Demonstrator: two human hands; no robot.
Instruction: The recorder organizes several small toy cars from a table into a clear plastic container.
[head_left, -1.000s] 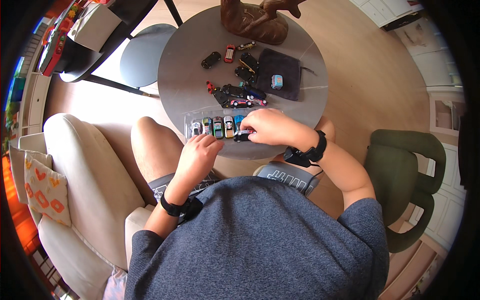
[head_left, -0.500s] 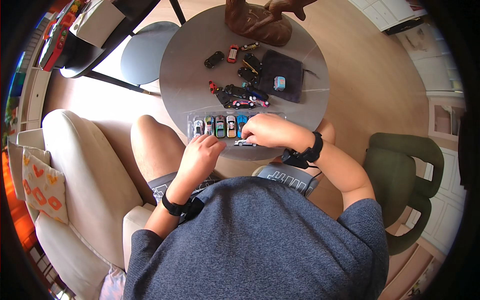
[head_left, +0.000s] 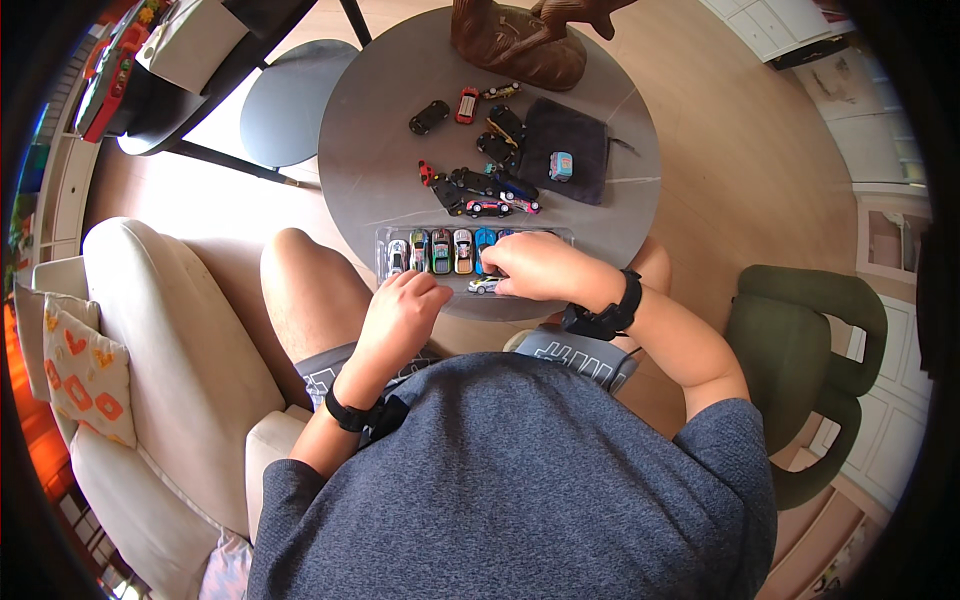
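A clear plastic tray lies along the near edge of the round table, with several toy cars side by side in it. A blue toy car stands in the row beside my right fingers. My right hand pinches a small silver-white toy car with yellow marks, just in front of the row. My left hand has its fingers curled over the tray's near left edge, by a white toy car. My right hand covers the right part of the tray.
Loose toy cars lie in a heap beyond the tray, with a black one and a red one farther off. A dark cloth pouch bears a light-blue toy vehicle. A brown carved figure stands at the far edge.
The silver-white toy car in my right hand has turned and shows its yellow-marked side more. My left hand stays at the tray's edge.
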